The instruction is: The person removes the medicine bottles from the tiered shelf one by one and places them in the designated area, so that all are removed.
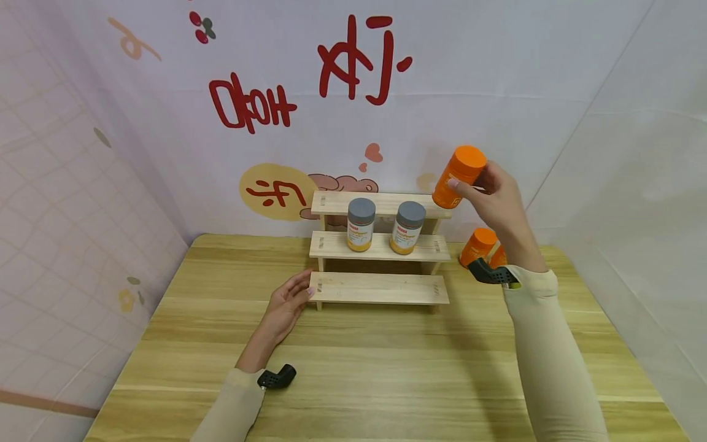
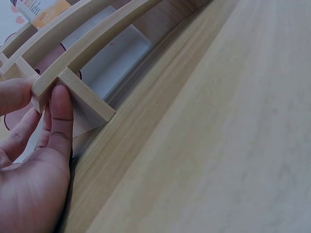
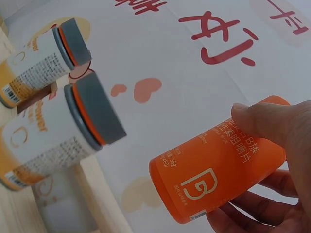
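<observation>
My right hand (image 1: 497,193) grips an orange pill bottle (image 1: 459,177), held tilted by the right end of the top step of a three-tier wooden rack (image 1: 381,288). In the right wrist view the thumb lies along the orange bottle (image 3: 218,160), fingers under it. My left hand (image 1: 288,304) pinches the left end of the rack's lowest step; the left wrist view shows thumb above and fingers beneath the board (image 2: 92,41). On the middle step stand two grey-lidded bottles, one at left (image 1: 361,226) and one at right (image 1: 407,228).
Right of the rack, an orange bottle (image 1: 478,247) stands on the wooden table (image 1: 375,368), with another orange bottle (image 1: 499,256) partly hidden behind my right wrist. A white printed cloth wall (image 1: 469,73) rises behind the rack, and cloth walls flank both sides.
</observation>
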Available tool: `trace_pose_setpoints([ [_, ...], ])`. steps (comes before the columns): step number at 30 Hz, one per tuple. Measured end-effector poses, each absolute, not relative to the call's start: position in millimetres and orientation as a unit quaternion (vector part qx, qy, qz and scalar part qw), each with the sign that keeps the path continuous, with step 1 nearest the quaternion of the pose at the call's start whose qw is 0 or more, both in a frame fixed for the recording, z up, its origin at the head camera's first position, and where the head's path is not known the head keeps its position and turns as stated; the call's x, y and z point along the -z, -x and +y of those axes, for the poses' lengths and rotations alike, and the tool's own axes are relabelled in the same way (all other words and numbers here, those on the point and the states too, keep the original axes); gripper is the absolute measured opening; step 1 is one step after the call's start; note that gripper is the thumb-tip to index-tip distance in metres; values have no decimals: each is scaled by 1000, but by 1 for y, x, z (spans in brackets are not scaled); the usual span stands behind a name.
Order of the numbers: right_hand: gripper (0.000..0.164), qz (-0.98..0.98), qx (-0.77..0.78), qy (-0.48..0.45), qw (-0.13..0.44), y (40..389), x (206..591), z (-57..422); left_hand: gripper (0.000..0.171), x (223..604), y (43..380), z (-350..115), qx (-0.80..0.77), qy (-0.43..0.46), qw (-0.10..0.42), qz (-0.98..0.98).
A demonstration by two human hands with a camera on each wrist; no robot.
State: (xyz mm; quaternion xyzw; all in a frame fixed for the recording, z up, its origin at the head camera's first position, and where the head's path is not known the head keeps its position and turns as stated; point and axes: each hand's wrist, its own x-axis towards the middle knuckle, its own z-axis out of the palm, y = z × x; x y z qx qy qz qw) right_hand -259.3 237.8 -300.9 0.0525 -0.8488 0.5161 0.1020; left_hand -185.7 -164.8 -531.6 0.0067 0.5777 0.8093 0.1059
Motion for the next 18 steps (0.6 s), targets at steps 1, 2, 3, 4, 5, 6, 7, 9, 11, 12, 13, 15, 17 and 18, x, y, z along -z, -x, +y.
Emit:
trace_pose_setpoints([
  [1, 57, -848, -518, -49, 102, 258, 303, 241, 59, 531, 186, -165, -810, -5, 106, 577],
  [2, 57, -847, -519, -46, 101, 256, 306, 243, 59, 531, 186, -165, -810, -5, 106, 576],
  [3, 57, -846, -522, -42, 100, 255, 308, 246, 59, 531, 186, -165, -811, -5, 106, 576],
  [4, 56, -845, -524, -39, 100, 253, 311, 249, 59, 531, 186, -165, -811, -5, 106, 576],
  [5, 56, -844, -525, -35, 101, 252, 314, 252, 59, 531, 186, -165, -811, -6, 106, 575],
  [6, 56, -845, -524, -31, 102, 251, 317, 254, 59, 531, 186, -165, -811, -7, 106, 575],
  [7, 56, -846, -523, -26, 103, 249, 319, 257, 59, 531, 187, -165, -811, -8, 105, 575],
  [9, 57, -846, -522, -20, 105, 247, 326, 262, 59, 532, 187, -165, -811, -9, 105, 576],
  [11, 57, -849, -518, -15, 104, 245, 333, 267, 59, 532, 187, -165, -810, -11, 104, 578],
  [12, 57, -850, -516, -13, 103, 244, 336, 269, 60, 533, 188, -165, -808, -12, 104, 579],
  [13, 57, -851, -516, -11, 102, 243, 340, 272, 60, 533, 188, -165, -808, -13, 105, 580],
  [15, 58, -851, -515, -6, 100, 241, 348, 276, 60, 533, 188, -165, -806, -14, 103, 583],
  [17, 60, -850, -518, 0, 96, 238, 356, 280, 60, 533, 188, -164, -806, -15, 103, 583],
  [18, 61, -850, -519, 4, 94, 237, 360, 282, 60, 533, 187, -164, -805, -14, 103, 584],
])
